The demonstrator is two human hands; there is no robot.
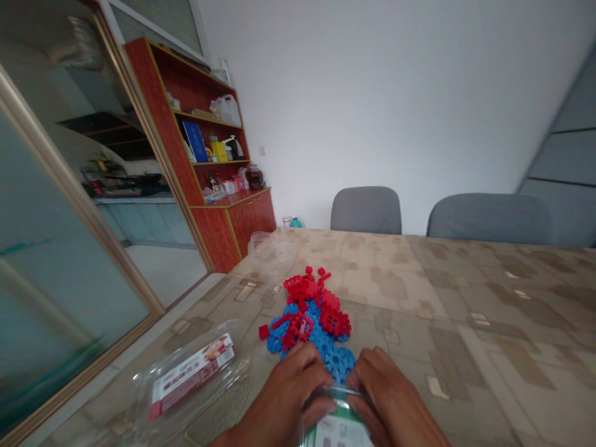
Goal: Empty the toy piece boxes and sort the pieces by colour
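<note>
At the bottom centre, my left hand point(298, 388) and my right hand point(384, 388) grip the two sides of a clear plastic container point(342, 428) with a green and white label. Fingers of both hands curl over its rim. Just beyond the hands lies a pile of blue gear-shaped pieces point(338, 360), with red pieces point(307, 288) heaped on and behind it. The lower part of the container is cut off by the frame's edge.
A clear plastic package with a red and white label point(193, 372) lies at the left on the patterned table point(391, 282). Behind the pile stands a clear tray point(272, 254). Two grey chairs point(365, 210) are at the far side.
</note>
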